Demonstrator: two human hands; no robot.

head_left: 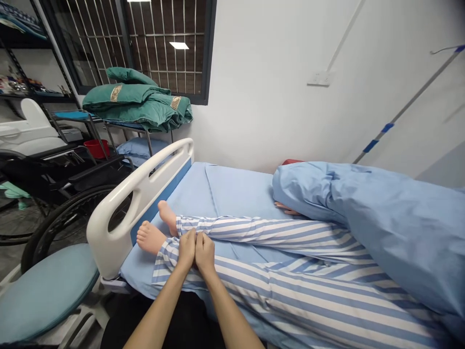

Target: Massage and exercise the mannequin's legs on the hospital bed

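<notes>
A figure with mannequin-like bare feet (150, 237) lies on the bed in blue-and-white striped trousers (286, 286). My left hand (186, 251) and my right hand (205, 252) are side by side and touching, on the near trouser leg above the ankle. Both have curled fingers and appear closed on the striped cloth; the fingertips are hidden beneath. Beyond them lies the far trouser leg (250, 229), roughly alongside. A blue quilt (392, 218) covers the upper body, and part of the figure's hand (286, 208) shows under its edge.
The white footboard (100, 223) rises left of the feet, above the light blue sheet (240, 186). A round blue-green stool (47, 295) and a wheelchair (61, 194) stand at left. Green folded quilts (141, 104) are stacked by the window. A drip pole (410, 109) leans at right.
</notes>
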